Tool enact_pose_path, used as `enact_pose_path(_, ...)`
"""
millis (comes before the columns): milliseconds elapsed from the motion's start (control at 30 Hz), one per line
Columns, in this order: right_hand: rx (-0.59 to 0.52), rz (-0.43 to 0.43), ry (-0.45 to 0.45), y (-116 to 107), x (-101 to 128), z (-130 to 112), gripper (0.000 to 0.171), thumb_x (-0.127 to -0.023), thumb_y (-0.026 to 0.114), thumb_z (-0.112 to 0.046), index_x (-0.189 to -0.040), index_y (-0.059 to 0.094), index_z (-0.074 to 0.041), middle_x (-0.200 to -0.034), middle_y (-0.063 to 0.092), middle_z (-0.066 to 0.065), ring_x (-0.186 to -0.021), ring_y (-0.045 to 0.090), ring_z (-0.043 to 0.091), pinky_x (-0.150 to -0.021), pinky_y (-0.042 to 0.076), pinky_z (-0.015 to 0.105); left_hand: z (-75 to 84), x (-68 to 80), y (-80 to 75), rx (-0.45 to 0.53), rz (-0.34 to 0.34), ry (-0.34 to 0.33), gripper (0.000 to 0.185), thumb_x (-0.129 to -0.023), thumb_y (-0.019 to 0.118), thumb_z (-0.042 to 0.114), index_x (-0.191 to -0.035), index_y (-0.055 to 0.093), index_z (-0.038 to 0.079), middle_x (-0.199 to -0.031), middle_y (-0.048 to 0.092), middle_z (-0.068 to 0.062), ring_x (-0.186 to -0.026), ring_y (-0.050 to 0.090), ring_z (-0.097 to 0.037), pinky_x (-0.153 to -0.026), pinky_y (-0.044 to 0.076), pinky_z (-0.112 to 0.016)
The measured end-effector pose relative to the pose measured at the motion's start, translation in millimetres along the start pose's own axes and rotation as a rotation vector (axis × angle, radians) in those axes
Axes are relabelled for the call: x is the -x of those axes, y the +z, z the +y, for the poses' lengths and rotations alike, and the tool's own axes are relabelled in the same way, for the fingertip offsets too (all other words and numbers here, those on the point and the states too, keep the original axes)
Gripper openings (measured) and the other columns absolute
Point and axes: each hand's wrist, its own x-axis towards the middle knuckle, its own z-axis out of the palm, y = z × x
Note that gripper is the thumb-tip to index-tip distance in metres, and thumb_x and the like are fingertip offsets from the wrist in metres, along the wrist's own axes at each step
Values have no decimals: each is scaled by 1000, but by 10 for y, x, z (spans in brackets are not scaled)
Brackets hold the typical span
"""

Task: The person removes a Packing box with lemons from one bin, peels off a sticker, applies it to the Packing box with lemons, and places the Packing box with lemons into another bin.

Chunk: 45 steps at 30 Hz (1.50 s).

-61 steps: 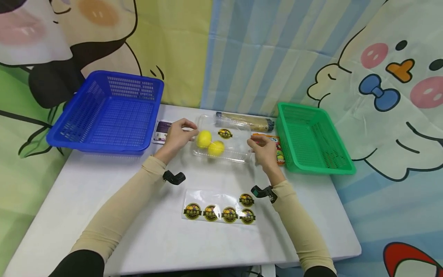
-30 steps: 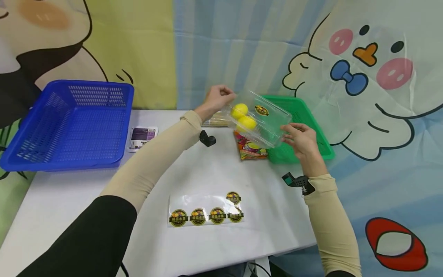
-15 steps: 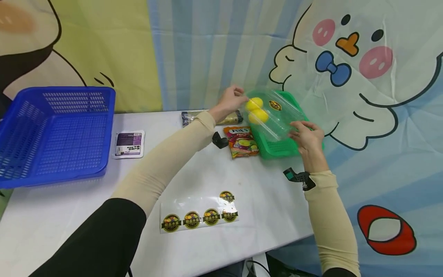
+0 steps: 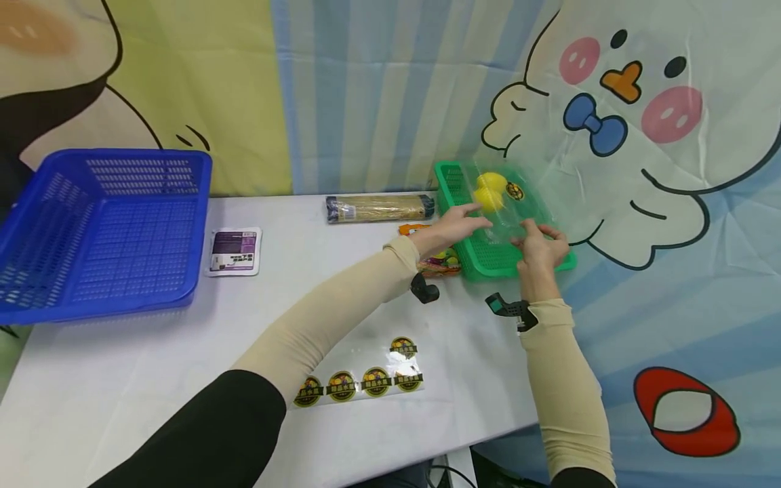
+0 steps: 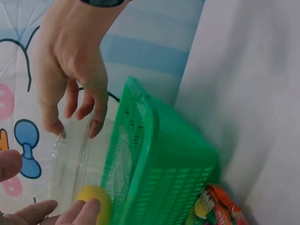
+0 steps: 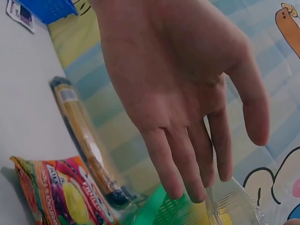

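A clear plastic clamshell box (image 4: 509,210) with two yellow lemons (image 4: 490,190) and a round sticker (image 4: 514,192) on its lid lies in the green basket (image 4: 488,270) at the table's right end. My left hand (image 4: 460,222) reaches in from the left, its straight fingers against the box's left side. My right hand (image 4: 539,240) rests at the box's near edge. In the left wrist view the right hand's fingertips (image 5: 96,129) touch the box rim (image 5: 75,159), and left fingers (image 5: 70,211) lie by a lemon (image 5: 96,206). The right wrist view shows my right hand (image 6: 187,117) with straight fingers.
A colourful candy bag (image 4: 442,263) lies against the green basket's left side, with a long wrapped roll (image 4: 378,208) behind it. A blue basket (image 4: 104,230) and a purple-white sachet (image 4: 234,251) sit on the left. A sticker sheet (image 4: 360,379) lies near the front edge.
Both hands lifted the box from the table's middle, carried it right and set it down in the green basket. Their grip has loosened to straight fingers on its sides.
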Motion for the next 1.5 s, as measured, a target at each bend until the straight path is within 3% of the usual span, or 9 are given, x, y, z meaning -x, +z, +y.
enact_pose_path(300,92,34,19,43,-98,123,31,-91,76,-16,-104,48,-16,-117,47,2,-52,58,12,-59,58,25,-147,-159,93,153,8,-12,56,-109,53,29,-160,40,10,-170,32,-5,-154,37,-26,-124,36,-40)
enact_pose_path(467,163,48,43,85,-140,162,31,-90,77,-17,-105,50,-16,-116,50,1,-52,60,11,-59,58,24,-156,-206,95,233,2,-17,53,-112,43,33,-159,42,8,-172,28,-3,-160,25,-22,-125,36,-38)
enact_pose_path(700,233,56,73,101,-184,235,36,-92,77,-20,-120,55,-14,-144,50,10,-56,62,10,-65,61,25,-157,-210,119,238,-15,-47,52,-113,40,36,-160,42,13,-173,26,-1,-161,21,-20,-127,32,-38)
enact_pose_path(967,354,54,22,227,-191,279,30,-92,74,-19,-115,54,-14,-148,47,13,-60,65,12,-62,58,22,-131,-259,159,285,19,-85,54,-111,44,38,-161,40,16,-175,18,1,-162,15,-20,-130,25,-40)
enact_pose_path(1133,432,19,27,340,-120,316,36,-97,68,-21,-128,53,-10,-154,40,15,-73,70,16,-88,61,33,-136,-253,137,192,84,-127,66,-108,50,43,-164,32,12,-173,25,-4,-159,25,-25,-128,29,-42)
enact_pose_path(1233,434,20,18,409,-91,343,28,-97,68,-20,-121,57,-9,-157,38,16,-70,70,15,-93,60,36,-137,-242,128,143,112,-145,67,-106,51,45,-163,35,12,-171,29,-5,-158,29,-26,-127,30,-43)
enact_pose_path(1367,422,25,4,469,-80,373,13,-96,68,-19,-104,60,-11,-159,37,16,-62,67,13,-91,60,36,-121,-235,139,162,118,-150,67,-105,54,46,-161,39,13,-171,30,-4,-158,27,-25,-128,27,-44)
enact_pose_path(1500,422,16,8,496,-96,394,11,-99,64,-20,-105,60,-11,-161,35,17,-63,63,13,-91,58,36,-102,-219,141,185,110,-149,69,-104,57,43,-161,36,11,-172,27,-5,-160,24,-25,-129,25,-44)
